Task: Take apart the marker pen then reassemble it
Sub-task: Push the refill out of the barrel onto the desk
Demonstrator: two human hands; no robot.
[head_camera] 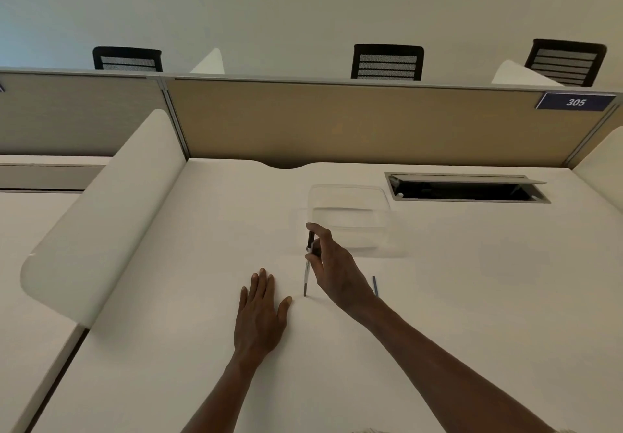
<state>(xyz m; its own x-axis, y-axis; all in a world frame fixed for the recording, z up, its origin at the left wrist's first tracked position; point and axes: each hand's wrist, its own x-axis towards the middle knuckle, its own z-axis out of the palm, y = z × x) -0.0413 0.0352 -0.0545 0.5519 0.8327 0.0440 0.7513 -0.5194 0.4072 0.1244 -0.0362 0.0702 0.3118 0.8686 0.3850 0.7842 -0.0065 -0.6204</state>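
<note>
Right hand (pixel 333 272) pinches marker pen (pixel 307 265) upright; left hand (pixel 261 311) flat on desk (pixel 472 297).

2 hands: the left hand (pixel 259 311) and the right hand (pixel 332 264). 1 pen (pixel 308 260), standing upright. 1 thin blue stick (pixel 375 286) lying on the desk (pixel 472 297). 1 clear plastic tray (pixel 349 220). 1 open cable hatch (pixel 467 189). 3 black chairs (pixel 387 61) behind the partition (pixel 337 122). 1 number plate (pixel 575 102) reading 305.
</note>
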